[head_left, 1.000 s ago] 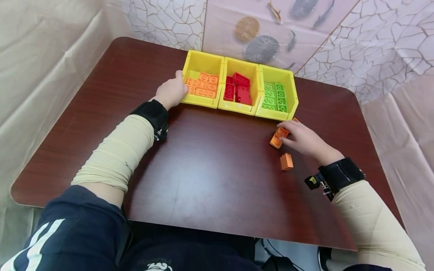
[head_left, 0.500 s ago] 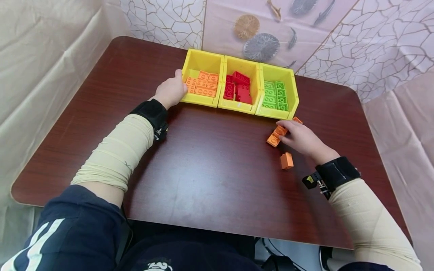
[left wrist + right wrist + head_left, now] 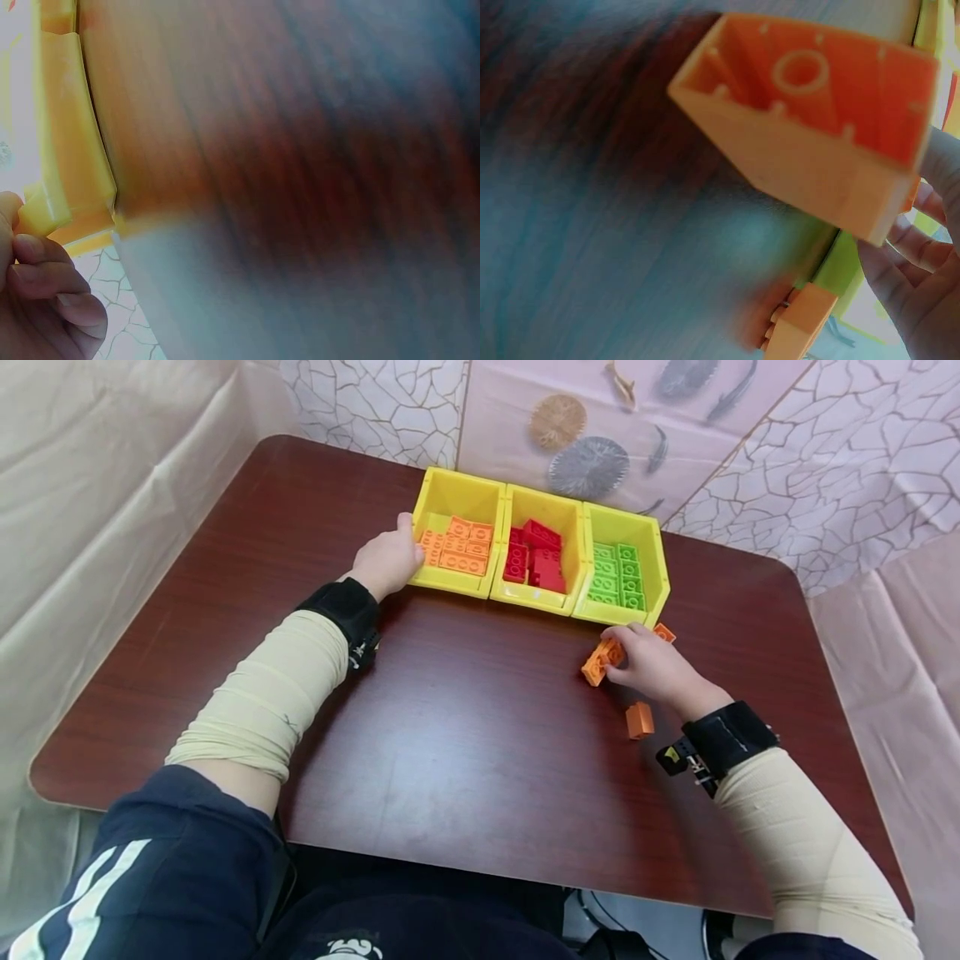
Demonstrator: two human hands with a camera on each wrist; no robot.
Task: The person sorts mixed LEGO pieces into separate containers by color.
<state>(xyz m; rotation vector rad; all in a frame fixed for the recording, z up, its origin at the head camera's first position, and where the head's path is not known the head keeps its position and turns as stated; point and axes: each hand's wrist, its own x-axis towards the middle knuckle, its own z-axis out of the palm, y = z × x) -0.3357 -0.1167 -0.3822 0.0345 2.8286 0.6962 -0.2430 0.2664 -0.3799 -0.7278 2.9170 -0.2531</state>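
My left hand [image 3: 386, 560] grips the left side of the yellow bin [image 3: 450, 582] that has several orange bricks [image 3: 457, 545] in it. In the left wrist view its curled fingers [image 3: 52, 277] are at the yellow rim. Off the front of the right bin, my right hand [image 3: 654, 668] pinches an orange toy building brick [image 3: 600, 662], tilted, between thumb and fingers; most of it is hidden in the right wrist view. A loose orange brick [image 3: 640, 721] lies nearer me, large and hollow side showing in the right wrist view [image 3: 780, 150]. Another orange brick [image 3: 664, 632] lies behind the right hand.
The middle yellow bin [image 3: 528, 598] has several red bricks [image 3: 543, 560], and the right bin [image 3: 660, 581] several green ones [image 3: 617, 578]. All the bins stand joined in a row at the back of the brown table [image 3: 465, 735], before a patterned wall.
The right hand has moved a little left with the orange brick, which now tilts in its fingers. More of the brick behind that hand shows. The left hand stays on its bin.
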